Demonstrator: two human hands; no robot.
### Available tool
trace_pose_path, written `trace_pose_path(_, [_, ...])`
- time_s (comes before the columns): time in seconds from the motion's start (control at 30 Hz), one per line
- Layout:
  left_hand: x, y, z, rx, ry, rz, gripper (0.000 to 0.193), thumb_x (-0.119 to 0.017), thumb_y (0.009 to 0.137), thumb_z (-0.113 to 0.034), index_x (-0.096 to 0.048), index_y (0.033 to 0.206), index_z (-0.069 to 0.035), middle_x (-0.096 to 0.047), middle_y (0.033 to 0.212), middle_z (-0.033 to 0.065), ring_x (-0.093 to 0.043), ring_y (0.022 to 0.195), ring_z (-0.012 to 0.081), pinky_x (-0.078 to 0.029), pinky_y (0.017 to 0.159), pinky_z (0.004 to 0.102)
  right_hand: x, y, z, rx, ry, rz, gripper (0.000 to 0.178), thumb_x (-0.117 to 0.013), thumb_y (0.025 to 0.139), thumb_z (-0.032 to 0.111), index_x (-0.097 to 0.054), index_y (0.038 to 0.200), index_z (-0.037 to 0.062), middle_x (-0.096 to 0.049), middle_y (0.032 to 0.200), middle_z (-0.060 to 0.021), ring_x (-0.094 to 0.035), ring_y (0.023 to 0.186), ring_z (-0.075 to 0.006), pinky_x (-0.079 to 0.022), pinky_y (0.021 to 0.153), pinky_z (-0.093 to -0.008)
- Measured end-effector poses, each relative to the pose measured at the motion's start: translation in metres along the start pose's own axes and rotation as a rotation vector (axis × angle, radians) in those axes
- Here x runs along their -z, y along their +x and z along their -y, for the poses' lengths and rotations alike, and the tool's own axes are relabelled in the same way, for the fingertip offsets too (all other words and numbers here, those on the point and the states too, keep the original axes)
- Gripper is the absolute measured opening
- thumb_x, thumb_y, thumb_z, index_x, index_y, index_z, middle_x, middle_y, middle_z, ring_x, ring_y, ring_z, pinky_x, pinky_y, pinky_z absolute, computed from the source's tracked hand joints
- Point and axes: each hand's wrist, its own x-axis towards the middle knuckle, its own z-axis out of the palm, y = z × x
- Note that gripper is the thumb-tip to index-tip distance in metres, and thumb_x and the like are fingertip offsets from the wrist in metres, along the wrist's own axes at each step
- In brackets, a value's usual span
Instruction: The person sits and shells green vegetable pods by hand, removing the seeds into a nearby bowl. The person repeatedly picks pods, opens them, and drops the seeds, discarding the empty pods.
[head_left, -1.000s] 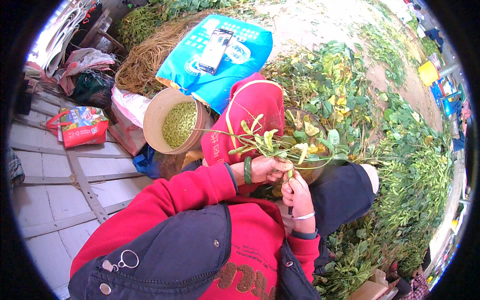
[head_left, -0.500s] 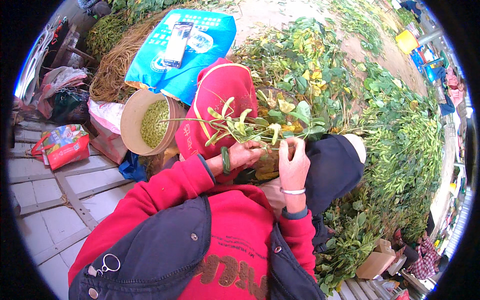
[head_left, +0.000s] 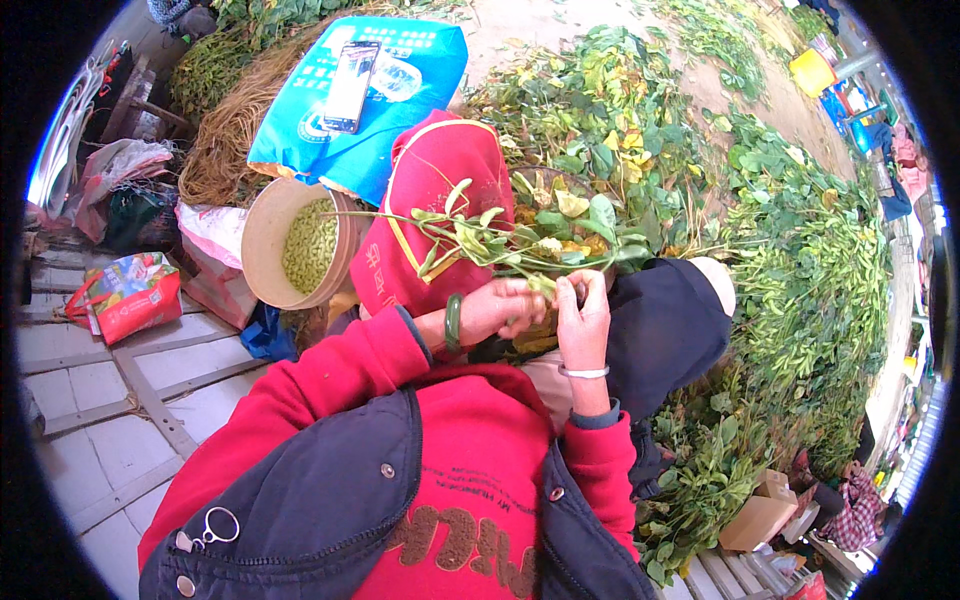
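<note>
The leafy green pod-bearing stalk (head_left: 500, 238) has tilted leftward; both hands, left hand (head_left: 503, 308) and right hand (head_left: 583, 318), pinch it, stripping pods; next pluck needs a firm tug.

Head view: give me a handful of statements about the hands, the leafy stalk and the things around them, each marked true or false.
1. Both hands grip the leafy stalk. True: the left hand and the right hand meet at its lower end.
2. The round tan container holds red berries. False: it holds green pods.
3. A phone lies on the blue sack. True.
4. The left wrist is bare. False: it wears a green bangle.
5. The red bag sits at the person's right. False: it is at the left, on the pale pavement.
</note>
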Motion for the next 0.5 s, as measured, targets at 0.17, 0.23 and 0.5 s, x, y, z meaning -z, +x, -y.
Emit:
trace_pose_path(0.17, [-0.007, 0.010, 0.003, 0.003, -0.398, -0.107, 0.019, -0.053, 0.090, -0.025, -0.059, 0.099, -0.008, -0.052, 0.073, -0.0051, -0.035, 0.052, 0.0027, -0.026, 0.045, 0.0192, 0.002, -0.021, 0.005, -0.272, 0.117, 0.122, 0.010, -0.044, 0.091, 0.013, -0.046, 0.095, 0.0039, -0.052, 0.065, -0.0034, -0.049, 0.052, -0.0121, -0.042, 0.052, -0.0270])
trace_pose_path(0.23, [-0.007, 0.011, 0.003, -0.021, -0.345, -0.086, 0.015, -0.054, 0.089, -0.024, -0.059, 0.092, -0.009, -0.049, 0.067, -0.0060, -0.033, 0.049, 0.0026, -0.024, 0.044, 0.0192, 0.003, -0.026, 0.009, -0.149, -0.141, 0.136, 0.015, -0.039, 0.091, 0.014, -0.046, 0.096, 0.0024, -0.054, 0.064, -0.0055, -0.050, 0.053, -0.0118, -0.041, 0.051, -0.0260])
trace_pose_path(0.5, [-0.013, 0.010, 0.003, -0.026, -0.153, -0.300, 0.013, -0.059, 0.086, -0.023, -0.059, 0.083, -0.011, -0.046, 0.061, -0.0075, -0.029, 0.045, 0.0017, -0.020, 0.041, 0.0192, 0.001, -0.028, 0.005, -0.110, -0.264, 0.268, 0.015, -0.035, 0.088, 0.012, -0.044, 0.092, 0.0005, -0.056, 0.065, -0.0109, -0.055, 0.060, -0.0212, -0.043, 0.059, -0.0340])
